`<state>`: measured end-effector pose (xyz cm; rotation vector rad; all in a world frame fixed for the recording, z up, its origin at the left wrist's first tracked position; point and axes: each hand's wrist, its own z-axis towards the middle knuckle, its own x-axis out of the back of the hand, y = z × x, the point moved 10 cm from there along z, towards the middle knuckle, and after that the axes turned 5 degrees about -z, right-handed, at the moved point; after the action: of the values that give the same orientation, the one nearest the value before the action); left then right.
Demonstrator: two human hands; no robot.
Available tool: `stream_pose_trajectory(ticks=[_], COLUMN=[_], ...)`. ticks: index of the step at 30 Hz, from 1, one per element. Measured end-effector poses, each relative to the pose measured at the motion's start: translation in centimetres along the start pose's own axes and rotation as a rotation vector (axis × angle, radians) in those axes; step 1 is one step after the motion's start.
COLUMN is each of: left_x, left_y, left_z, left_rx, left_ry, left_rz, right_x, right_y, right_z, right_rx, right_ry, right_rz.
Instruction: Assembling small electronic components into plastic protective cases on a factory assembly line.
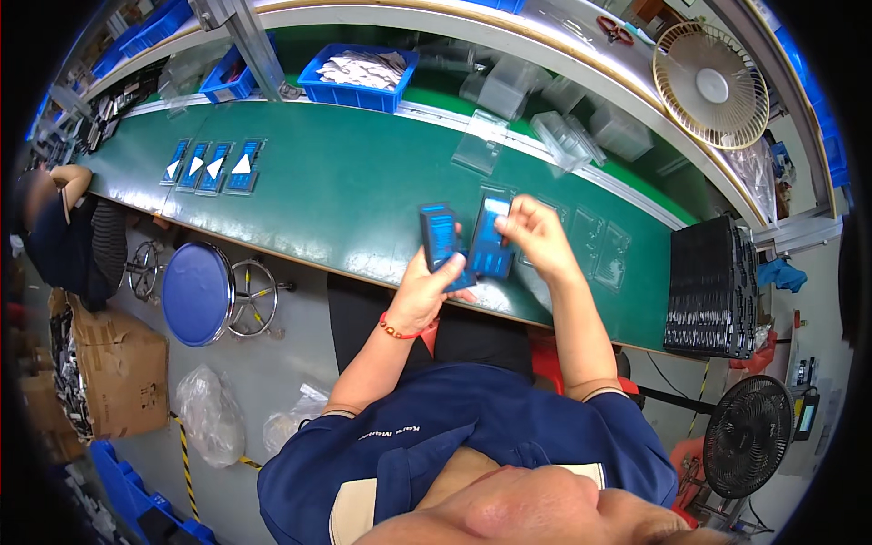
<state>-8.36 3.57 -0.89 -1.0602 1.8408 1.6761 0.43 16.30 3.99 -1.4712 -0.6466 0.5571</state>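
My left hand [424, 289] is closed round a few flat blue-and-black packs [440, 232], its thumb pressing on the lower one. Just right of it, another flat blue-and-black pack [491, 250] lies at the table's near edge, with clear plastic showing along its top. My right hand [536, 232] pinches this pack near its upper right corner; a pale bright patch shows beside the fingertips. Whether that patch is a label or glare, I cannot tell. Clear plastic blister trays [586, 232] lie in a row to the right of my right hand.
Several blue-and-black packs with white triangles [214, 167] lie on the green table [336, 173] at left. Behind stand a blue bin of white pieces [359, 73] and clear plastic trays [563, 141]. Stacked black trays [713, 286] stand at right. A person [73, 227] sits far left.
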Motion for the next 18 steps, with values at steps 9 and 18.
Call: stream_pose_trajectory(ticks=[9,18], left_x=[1.9,0.0], left_y=[0.6,-1.5], left_z=[-0.9,-0.1], left_rx=[0.006,0.070], left_ry=[-0.048,-0.084], left_rz=[-0.277,-0.194], right_x=[3.4,6.1], right_y=[0.3,0.9], right_z=[4.3,3.2], right_rx=[-0.009,-0.001], right_ry=[0.193,0.195], right_rz=[-0.719,-0.635])
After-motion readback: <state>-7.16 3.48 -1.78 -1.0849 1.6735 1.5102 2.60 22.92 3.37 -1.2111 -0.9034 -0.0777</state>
